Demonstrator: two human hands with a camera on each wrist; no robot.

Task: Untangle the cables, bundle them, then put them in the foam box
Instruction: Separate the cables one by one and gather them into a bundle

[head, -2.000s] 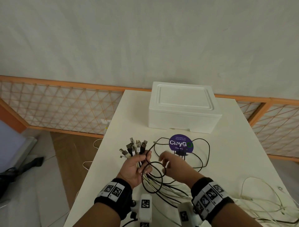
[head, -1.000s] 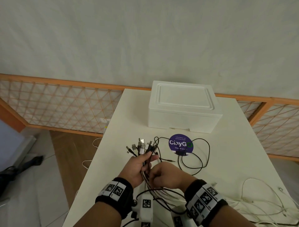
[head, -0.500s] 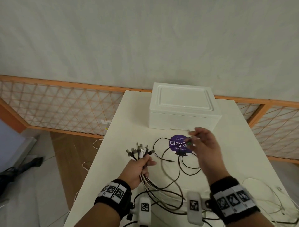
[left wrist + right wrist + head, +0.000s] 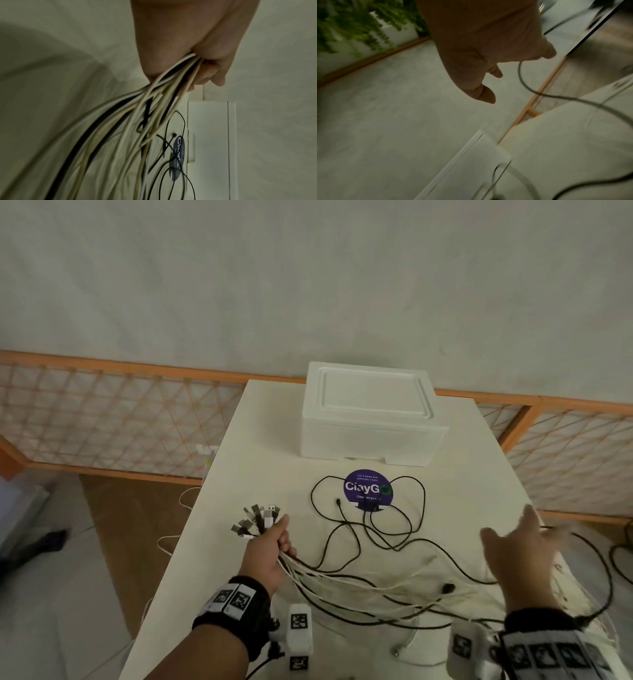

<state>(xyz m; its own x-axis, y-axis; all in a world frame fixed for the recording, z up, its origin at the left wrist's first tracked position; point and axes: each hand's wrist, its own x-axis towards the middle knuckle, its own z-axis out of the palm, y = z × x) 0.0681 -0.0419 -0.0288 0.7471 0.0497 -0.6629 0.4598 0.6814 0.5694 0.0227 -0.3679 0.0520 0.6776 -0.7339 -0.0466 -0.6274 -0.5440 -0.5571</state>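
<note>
My left hand (image 4: 270, 542) grips a bunch of white and black cables (image 4: 359, 583) just below their plug ends (image 4: 257, 518), which fan out above the fist. The left wrist view shows the cables (image 4: 137, 115) streaming out of the closed fist (image 4: 188, 54). My right hand (image 4: 520, 549) is raised at the right, blurred, with fingers spread. A black cable (image 4: 556, 96) trails from its fingers (image 4: 546, 52) and arcs off past the table's right edge. The white foam box (image 4: 370, 412) stands at the far end, lid on.
A thin black cable (image 4: 416, 508) loops around a purple round sticker (image 4: 368, 487) in front of the box. The white table (image 4: 239, 474) is narrow, with floor to the left. An orange lattice fence (image 4: 120, 422) runs behind. More cable (image 4: 623, 556) lies beyond the right edge.
My right hand has swung from over the sticker out to the right, fingers spreading, and the cables now fan across the table. The left hand keeps its grip on the bunch.
</note>
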